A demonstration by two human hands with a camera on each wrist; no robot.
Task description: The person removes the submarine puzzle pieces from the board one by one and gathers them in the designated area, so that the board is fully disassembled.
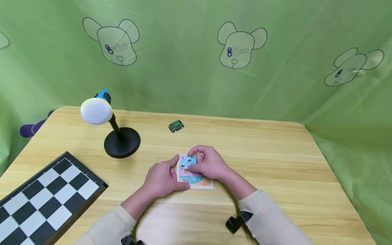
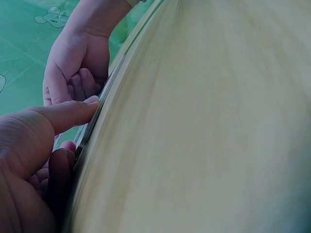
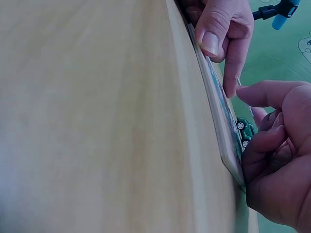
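A small jigsaw puzzle board (image 1: 200, 182) with a pale border and a pink, blue and orange picture lies flat on the table. My left hand (image 1: 162, 178) grips it at the left side, thumb on the near edge and a finger by the far left corner. Above the board, my right hand (image 1: 212, 163) pinches a blue puzzle piece (image 1: 192, 160) between thumb and index finger. In the right wrist view the piece is thin and tilted up from the board; the other fingers of the right hand (image 3: 279, 141) are curled in.
Beyond the board stands a green toy car (image 1: 176, 126). To the left are a microphone (image 1: 96, 111) on a round black stand (image 1: 122, 143) and a black-and-white chessboard (image 1: 49, 200). A green curtain (image 1: 183, 68) hangs behind the wooden table (image 1: 275, 163).
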